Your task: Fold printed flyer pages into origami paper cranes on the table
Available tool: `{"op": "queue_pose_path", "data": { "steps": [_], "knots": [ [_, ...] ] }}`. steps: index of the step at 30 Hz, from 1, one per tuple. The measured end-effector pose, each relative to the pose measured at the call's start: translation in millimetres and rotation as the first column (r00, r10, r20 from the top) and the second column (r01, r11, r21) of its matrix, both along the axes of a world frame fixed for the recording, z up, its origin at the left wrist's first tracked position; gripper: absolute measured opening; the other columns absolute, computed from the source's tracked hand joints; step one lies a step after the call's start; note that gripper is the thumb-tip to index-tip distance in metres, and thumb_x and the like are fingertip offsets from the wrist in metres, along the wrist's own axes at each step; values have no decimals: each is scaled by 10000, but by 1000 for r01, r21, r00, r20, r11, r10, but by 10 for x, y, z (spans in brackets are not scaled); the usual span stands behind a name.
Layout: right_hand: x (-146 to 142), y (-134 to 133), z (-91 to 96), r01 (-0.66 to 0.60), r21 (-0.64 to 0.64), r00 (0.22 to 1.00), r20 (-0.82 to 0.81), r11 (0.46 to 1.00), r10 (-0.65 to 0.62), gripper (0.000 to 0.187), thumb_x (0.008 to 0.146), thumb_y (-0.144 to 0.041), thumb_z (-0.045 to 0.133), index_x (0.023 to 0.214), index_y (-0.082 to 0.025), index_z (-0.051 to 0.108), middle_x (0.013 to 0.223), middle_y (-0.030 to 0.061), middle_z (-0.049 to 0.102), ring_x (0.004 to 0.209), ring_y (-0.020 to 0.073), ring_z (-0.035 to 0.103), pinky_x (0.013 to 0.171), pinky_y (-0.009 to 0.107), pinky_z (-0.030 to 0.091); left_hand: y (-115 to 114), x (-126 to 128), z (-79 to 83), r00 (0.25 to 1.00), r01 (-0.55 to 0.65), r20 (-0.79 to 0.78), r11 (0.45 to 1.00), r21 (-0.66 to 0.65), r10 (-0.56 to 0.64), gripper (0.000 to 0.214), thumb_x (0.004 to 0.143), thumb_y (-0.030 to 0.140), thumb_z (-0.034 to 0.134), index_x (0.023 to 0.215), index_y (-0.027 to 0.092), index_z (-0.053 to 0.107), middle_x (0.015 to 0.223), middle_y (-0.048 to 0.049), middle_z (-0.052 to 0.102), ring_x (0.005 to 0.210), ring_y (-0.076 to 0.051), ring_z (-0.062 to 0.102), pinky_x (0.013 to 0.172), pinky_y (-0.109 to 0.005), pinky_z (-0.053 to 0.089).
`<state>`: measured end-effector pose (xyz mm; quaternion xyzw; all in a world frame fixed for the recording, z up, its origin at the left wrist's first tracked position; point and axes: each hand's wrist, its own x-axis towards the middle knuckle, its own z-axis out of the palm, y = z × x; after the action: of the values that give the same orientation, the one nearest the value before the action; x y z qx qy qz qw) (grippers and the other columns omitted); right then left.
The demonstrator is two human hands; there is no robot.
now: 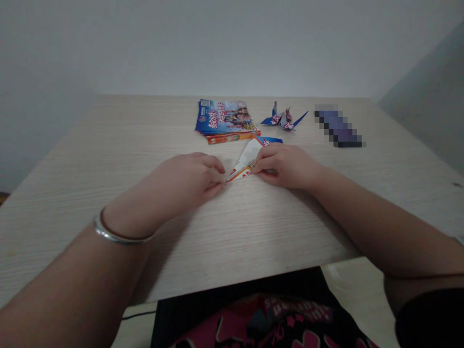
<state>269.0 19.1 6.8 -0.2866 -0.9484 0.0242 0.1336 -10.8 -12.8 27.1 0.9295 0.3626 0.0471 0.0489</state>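
Note:
A folded piece of printed paper point(247, 154) lies on the table, pointed toward its near left end, with white, orange and blue areas showing. My left hand point(190, 180), a silver bangle on its wrist, has its fingers bent and its thumb and fingertips at that narrow point. On the paper's right side, my right hand point(290, 165) is closed, fingertips pressed on the folded edge. That hand covers part of the paper.
Behind the paper sits a stack of blue and orange printed leaflets point(226, 117). Folded paper cranes point(284, 120) stand to its right. Farther right lies a dark, pixelated flat object point(339, 126). The pale wood table point(108, 140) meets a wall at the back.

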Motion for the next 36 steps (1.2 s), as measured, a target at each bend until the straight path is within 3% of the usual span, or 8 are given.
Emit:
{"op": "queue_pose_path", "data": {
  "steps": [6, 13, 18, 24, 29, 36],
  "knots": [
    [-138, -68, 63, 81, 18, 992, 92, 997, -83, 191, 930, -236, 618, 1003, -198, 790, 981, 84, 755, 921, 225, 650, 771, 331, 435, -8, 181, -94, 999, 41, -8, 993, 113, -40, 315, 1024, 342, 557, 1194, 137, 725, 1201, -131, 747, 1088, -280, 684, 1012, -440, 527],
    [-179, -118, 107, 120, 57, 984, 129, 991, -126, 217, 948, -274, 622, 1046, -187, 795, 1046, 102, 770, 968, 254, 662, 801, 358, 442, 17, 239, -85, 998, 64, -36, 975, 215, -58, 243, 1016, 242, 545, 1061, 161, 770, 1075, -114, 777, 992, -264, 708, 926, -418, 550],
    [-189, -144, 142, 127, 79, 987, 93, 989, -135, 210, 922, -254, 613, 1018, -184, 787, 1062, 99, 792, 959, 253, 672, 784, 360, 433, -1, 299, -26, 995, 59, -98, 955, 290, -32, 194, 975, 185, 566, 927, 137, 747, 936, -125, 778, 892, -280, 721, 856, -425, 550],
    [-259, -202, 171, 245, 157, 966, 39, 957, -254, 205, 912, -232, 569, 941, -200, 769, 935, 82, 801, 827, 242, 659, 704, 366, 371, -18, 328, -47, 993, -117, 52, 956, 270, 106, 216, 963, 192, 536, 962, 136, 744, 833, -112, 761, 795, -275, 714, 714, -387, 507],
    [-344, -246, 174, 285, 206, 958, -105, 936, -268, 181, 901, -229, 551, 882, -198, 729, 871, 84, 767, 812, 239, 634, 696, 367, 352, -41, 339, -31, 985, -114, 157, 948, 298, 69, 310, 1023, 336, 517, 881, 168, 735, 782, -77, 731, 738, -233, 667, 667, -362, 454],
    [-372, -285, 194, 278, 112, 949, -186, 954, -255, 108, 831, -191, 579, 814, -205, 685, 784, 50, 719, 754, 207, 602, 702, 349, 362, -38, 320, -16, 985, -83, 172, 929, 361, 21, 336, 1024, 324, 489, 821, 181, 715, 795, -71, 726, 746, -223, 636, 679, -373, 437]
  ]
}}
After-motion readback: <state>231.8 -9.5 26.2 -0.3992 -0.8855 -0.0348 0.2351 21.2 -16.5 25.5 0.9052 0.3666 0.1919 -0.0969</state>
